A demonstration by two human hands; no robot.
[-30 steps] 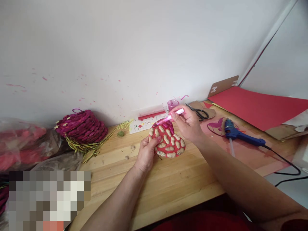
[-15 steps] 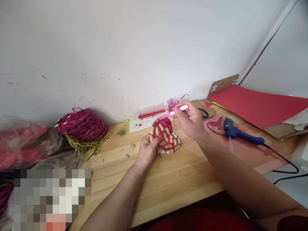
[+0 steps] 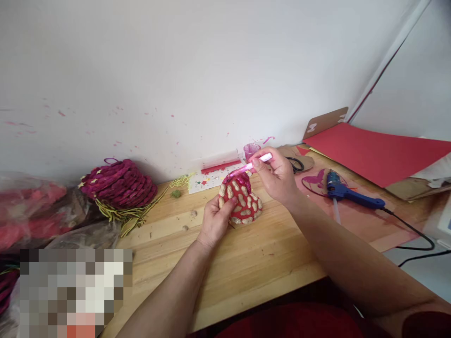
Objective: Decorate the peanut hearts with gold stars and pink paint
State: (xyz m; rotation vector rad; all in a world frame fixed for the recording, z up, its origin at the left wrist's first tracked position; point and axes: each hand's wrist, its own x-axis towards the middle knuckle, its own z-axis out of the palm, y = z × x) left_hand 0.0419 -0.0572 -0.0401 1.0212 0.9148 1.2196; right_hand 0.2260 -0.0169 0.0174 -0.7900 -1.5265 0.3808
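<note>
My left hand (image 3: 217, 218) grips a red craft piece (image 3: 243, 199) by its left edge, thumb on the front. Peanut shells cover most of its face, and those near the top are coated in glossy magenta. Between the thumb and fingers of my right hand (image 3: 276, 174) is a white-handled paintbrush (image 3: 259, 163) stained pink. Its tip touches the magenta upper left of the piece; the bristles are too small to make out. Behind my right hand stands a clear cup (image 3: 251, 151) smeared with magenta paint.
A magenta woven bundle (image 3: 120, 183) with yellow-green strings lies at left beside plastic bags (image 3: 35, 206). A blue glue gun (image 3: 355, 195) with its cord, black-handled scissors (image 3: 296, 164) and red sheets (image 3: 377, 152) occupy the right. Star-patterned paper (image 3: 207, 180) lies against the wall.
The brush tip has shifted slightly left and down over the magenta shells. My left hand keeps its grip on the craft piece. The whole view has shifted a little.
</note>
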